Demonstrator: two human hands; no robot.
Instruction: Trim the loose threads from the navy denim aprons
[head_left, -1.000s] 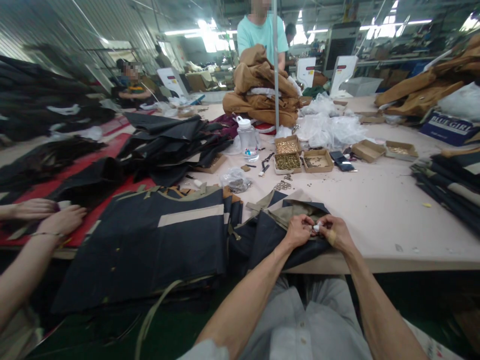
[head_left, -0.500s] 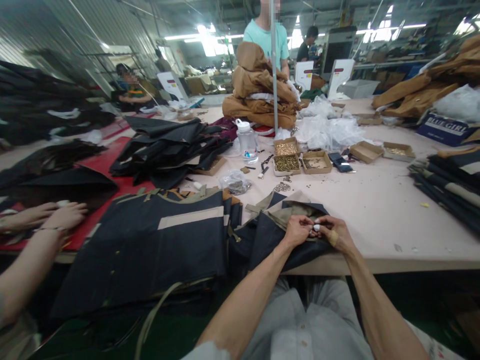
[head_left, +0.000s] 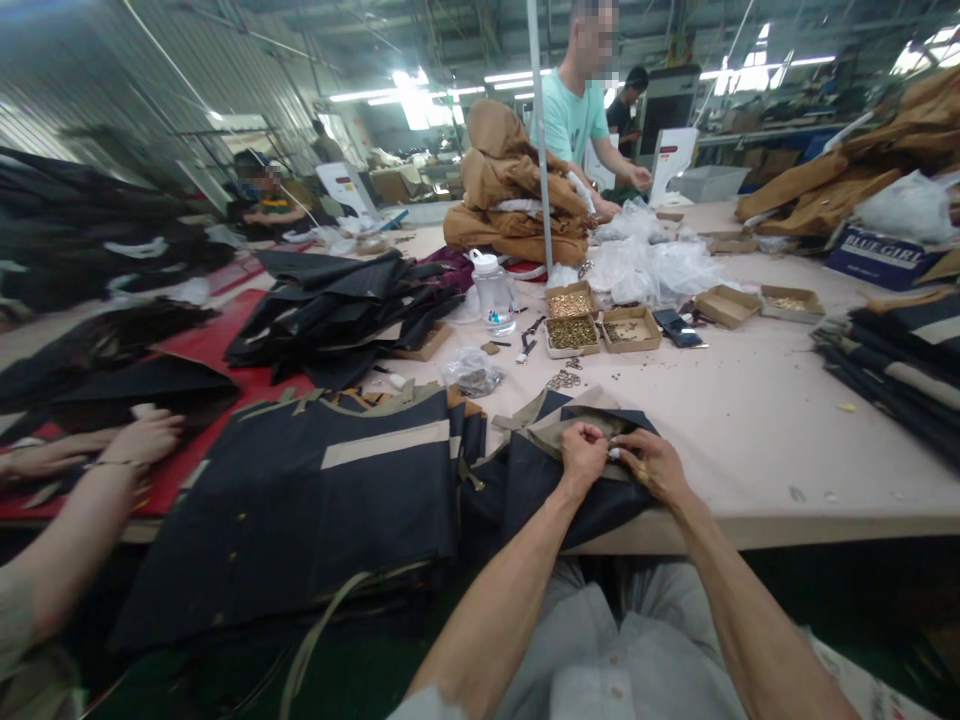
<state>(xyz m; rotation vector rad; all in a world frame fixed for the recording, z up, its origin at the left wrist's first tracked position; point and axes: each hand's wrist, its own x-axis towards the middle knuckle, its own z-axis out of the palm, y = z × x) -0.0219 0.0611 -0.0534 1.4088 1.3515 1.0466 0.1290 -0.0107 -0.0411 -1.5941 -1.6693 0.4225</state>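
A dark navy garment point(head_left: 532, 490) with an olive inner side lies bunched at the table edge before me. My left hand point(head_left: 585, 460) is closed at its folds, fingertips pinched on the cloth. Close on its right, my right hand point(head_left: 654, 465) is closed too, thumb and forefinger pinched beside the left fingertips. White wrapping point(head_left: 615, 453) shows on a right fingertip. Whatever small thing lies between the right fingers is hidden. Left of my hands lies a stack of flat navy garments point(head_left: 375, 500) with a beige strip, hanging over the edge.
Beyond my hands stand a card box of brass-coloured pieces point(head_left: 572, 335), other small boxes, metal rings point(head_left: 564, 379) and a clear bottle point(head_left: 493, 295). A co-worker's hand point(head_left: 150, 440) works at far left. More folded garments point(head_left: 892, 365) lie right; a pole point(head_left: 541, 150) rises ahead.
My hands have shifted slightly left in view, and the left fingertips have moved a little off the right ones. The co-worker behind the brown pile has moved right and leans forward, arms extended.
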